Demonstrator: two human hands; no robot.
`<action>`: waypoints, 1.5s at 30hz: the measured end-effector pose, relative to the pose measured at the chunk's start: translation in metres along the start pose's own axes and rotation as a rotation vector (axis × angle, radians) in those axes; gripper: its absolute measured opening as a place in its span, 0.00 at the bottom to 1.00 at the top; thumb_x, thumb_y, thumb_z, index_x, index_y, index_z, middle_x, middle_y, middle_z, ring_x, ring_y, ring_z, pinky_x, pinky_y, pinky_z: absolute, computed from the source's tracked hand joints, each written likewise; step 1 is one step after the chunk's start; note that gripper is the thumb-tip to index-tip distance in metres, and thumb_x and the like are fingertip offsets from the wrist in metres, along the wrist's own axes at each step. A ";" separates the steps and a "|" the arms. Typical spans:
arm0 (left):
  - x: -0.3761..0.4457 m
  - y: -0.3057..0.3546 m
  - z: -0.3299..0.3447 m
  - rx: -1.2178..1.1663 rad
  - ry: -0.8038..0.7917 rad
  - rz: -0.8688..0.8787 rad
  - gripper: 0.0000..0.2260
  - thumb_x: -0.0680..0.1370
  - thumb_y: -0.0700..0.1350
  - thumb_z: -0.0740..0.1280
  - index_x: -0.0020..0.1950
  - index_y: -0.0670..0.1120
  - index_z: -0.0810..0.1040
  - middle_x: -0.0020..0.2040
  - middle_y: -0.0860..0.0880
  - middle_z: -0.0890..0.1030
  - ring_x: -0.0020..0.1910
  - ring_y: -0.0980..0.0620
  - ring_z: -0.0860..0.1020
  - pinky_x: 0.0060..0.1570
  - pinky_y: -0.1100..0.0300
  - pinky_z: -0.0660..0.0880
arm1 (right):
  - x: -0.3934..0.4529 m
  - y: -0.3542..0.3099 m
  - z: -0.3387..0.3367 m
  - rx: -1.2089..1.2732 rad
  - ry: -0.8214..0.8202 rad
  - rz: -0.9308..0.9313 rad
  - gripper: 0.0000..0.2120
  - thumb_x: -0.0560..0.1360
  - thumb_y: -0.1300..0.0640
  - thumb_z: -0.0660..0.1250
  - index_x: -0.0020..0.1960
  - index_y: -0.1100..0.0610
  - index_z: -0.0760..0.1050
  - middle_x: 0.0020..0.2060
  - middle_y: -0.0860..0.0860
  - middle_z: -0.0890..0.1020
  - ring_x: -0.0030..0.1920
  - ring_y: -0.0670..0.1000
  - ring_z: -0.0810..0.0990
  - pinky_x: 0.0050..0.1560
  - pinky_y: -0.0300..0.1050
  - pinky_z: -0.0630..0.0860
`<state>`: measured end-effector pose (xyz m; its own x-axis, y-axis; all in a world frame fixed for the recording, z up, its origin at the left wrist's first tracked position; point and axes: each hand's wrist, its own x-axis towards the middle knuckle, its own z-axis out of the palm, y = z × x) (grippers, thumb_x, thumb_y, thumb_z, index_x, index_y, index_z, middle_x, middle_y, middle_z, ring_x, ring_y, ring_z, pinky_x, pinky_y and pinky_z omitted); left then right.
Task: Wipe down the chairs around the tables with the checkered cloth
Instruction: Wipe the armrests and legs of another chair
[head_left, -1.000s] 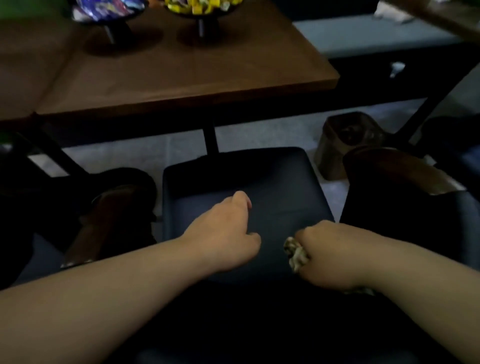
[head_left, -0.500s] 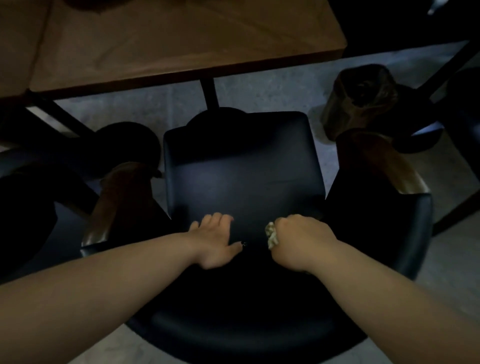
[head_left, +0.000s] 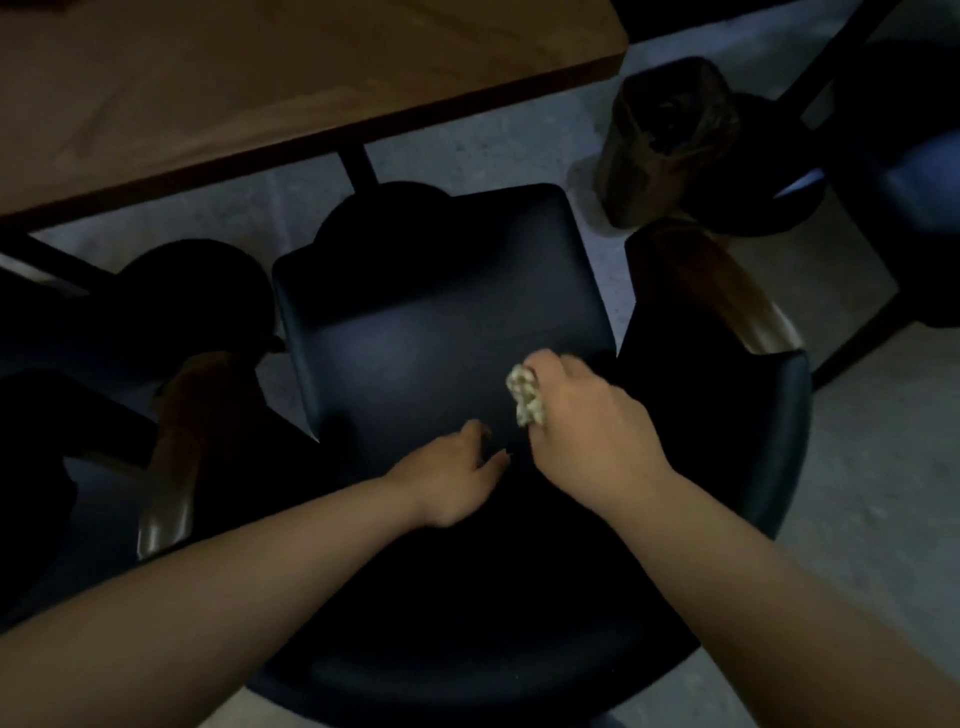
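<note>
The right hand grips the checkered cloth, bunched into a pale wad that pokes out at the thumb side of the fist, and presses it on the dark seat of the chair, near the seat's right edge and toward its rear half; the left hand rests on the seat just beside it, at the rear edge where the seat meets the curved backrest, fingers loosely bent and holding nothing, fingertips on the cushion; the two hands lie close but apart; the chair's wooden armrests flank the seat on either side, catching some light; beyond the seat's front edge stands a wooden table on a dark post; a brown bin sits on the grey floor off the table's right corner; the scene is dim.
</note>
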<state>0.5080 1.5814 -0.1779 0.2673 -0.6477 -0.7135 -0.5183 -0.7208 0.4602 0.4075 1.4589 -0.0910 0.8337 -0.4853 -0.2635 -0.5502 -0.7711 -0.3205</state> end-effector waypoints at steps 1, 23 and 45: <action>0.005 0.008 -0.002 -0.067 0.038 0.018 0.20 0.80 0.60 0.55 0.67 0.49 0.66 0.57 0.49 0.80 0.56 0.48 0.78 0.57 0.55 0.73 | -0.005 0.000 -0.008 -0.001 0.155 -0.004 0.18 0.72 0.58 0.67 0.60 0.54 0.69 0.51 0.53 0.75 0.41 0.57 0.79 0.32 0.42 0.65; 0.056 0.072 0.044 -0.597 -0.344 0.016 0.39 0.59 0.84 0.53 0.62 0.67 0.76 0.67 0.57 0.75 0.67 0.56 0.72 0.72 0.52 0.62 | -0.090 0.071 -0.034 1.422 0.063 0.979 0.10 0.63 0.59 0.77 0.44 0.55 0.82 0.39 0.53 0.86 0.39 0.54 0.85 0.40 0.51 0.83; 0.018 0.093 0.072 -0.474 -0.354 0.128 0.23 0.58 0.85 0.46 0.42 0.82 0.72 0.43 0.78 0.76 0.46 0.80 0.72 0.54 0.69 0.65 | -0.138 0.072 -0.030 1.420 0.218 0.889 0.07 0.61 0.65 0.73 0.40 0.61 0.80 0.36 0.60 0.83 0.36 0.57 0.84 0.34 0.49 0.79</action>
<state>0.4059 1.5203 -0.1859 -0.1017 -0.6739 -0.7317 -0.0884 -0.7265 0.6814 0.2544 1.4574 -0.0503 0.1886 -0.6712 -0.7169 -0.3233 0.6469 -0.6907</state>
